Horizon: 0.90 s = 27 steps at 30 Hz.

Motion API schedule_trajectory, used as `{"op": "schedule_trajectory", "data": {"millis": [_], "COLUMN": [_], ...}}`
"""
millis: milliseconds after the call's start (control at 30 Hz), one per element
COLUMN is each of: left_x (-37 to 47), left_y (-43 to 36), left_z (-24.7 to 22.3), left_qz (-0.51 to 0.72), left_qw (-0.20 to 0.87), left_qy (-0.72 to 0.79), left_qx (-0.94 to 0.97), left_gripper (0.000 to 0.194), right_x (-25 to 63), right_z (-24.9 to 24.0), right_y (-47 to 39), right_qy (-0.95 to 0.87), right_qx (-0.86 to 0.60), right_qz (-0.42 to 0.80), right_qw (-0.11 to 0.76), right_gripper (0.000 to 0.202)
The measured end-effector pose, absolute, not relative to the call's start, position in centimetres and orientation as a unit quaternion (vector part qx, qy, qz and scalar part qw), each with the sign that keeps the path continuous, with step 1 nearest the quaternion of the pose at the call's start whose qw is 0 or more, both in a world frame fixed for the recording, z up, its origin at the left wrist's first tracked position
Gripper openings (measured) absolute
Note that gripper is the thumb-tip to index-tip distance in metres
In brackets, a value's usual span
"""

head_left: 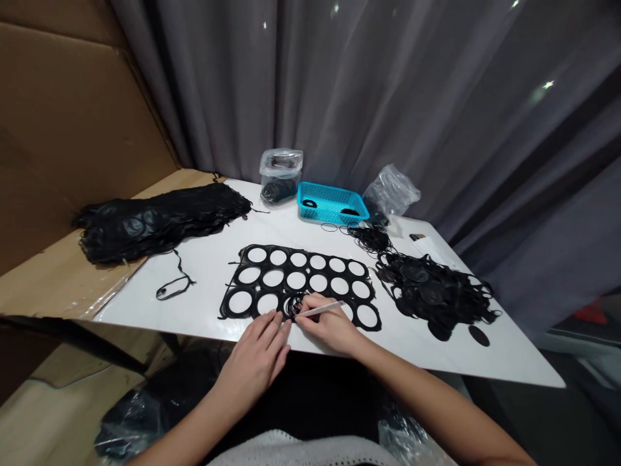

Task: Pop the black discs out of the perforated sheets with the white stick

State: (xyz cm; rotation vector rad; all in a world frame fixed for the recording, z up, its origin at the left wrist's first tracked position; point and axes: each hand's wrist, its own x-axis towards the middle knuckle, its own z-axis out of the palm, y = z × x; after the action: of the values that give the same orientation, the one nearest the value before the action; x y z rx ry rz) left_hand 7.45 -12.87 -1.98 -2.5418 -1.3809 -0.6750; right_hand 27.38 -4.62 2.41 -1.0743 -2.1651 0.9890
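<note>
A black rubber sheet (308,270) with rows of round holes lies flat on the white table. My left hand (264,343) rests at its near edge, fingers stretched out and fingertips touching the sheet. My right hand (330,323) is closed around a thin white pen-like tool (321,309), its lower end at the sheet's near row. A bunch of thin black rings (294,304) sits at my right fingertips; whether the fingers or the tool carry them I cannot tell. The hole under the right hand is partly hidden.
A thick stack of black sheets (165,220) lies left, near a stray black loop (173,287). Behind stand a clear tub (280,175), a blue basket (332,202) and a plastic bag (392,191). Thin rings (371,238) and a heap of black scraps (434,290) lie right.
</note>
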Motion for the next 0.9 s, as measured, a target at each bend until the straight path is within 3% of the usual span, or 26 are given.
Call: {"op": "schedule_trajectory", "data": {"millis": [133,267,467,633,900], "left_x": [7.5,7.6,7.6,7.2,4.2], "left_y": [-12.8,-12.8,-12.9,-13.1,-14.0], "left_z": [-2.0,-2.1,-2.5,-1.9,-1.4], "left_qz": [-0.244,-0.256,-0.260,-0.262,-0.268], "left_qw": [0.082,0.085,0.090,0.081,0.111], "left_qy": [-0.460,-0.459,-0.460,-0.451,-0.491], "left_qx": [-0.850,-0.847,-0.844,-0.849,-0.822], "left_gripper": [0.035,0.034,0.035,0.037,0.035], "right_x": [27.4,27.4,28.9,29.3,24.0], "right_z": [1.6,1.0,2.7,4.2,4.4], "right_y": [-5.3,-5.0,3.8,7.3,-0.8], "right_qy": [-0.854,-0.927,-0.833,-0.755,-0.767], "right_qx": [-0.335,-0.250,-0.471,-0.544,-0.401], "right_qz": [0.297,0.158,0.041,0.188,0.433], "right_qw": [0.266,0.231,0.286,0.313,0.253], "right_gripper": [0.020,0.005,0.014,0.016,0.019]}}
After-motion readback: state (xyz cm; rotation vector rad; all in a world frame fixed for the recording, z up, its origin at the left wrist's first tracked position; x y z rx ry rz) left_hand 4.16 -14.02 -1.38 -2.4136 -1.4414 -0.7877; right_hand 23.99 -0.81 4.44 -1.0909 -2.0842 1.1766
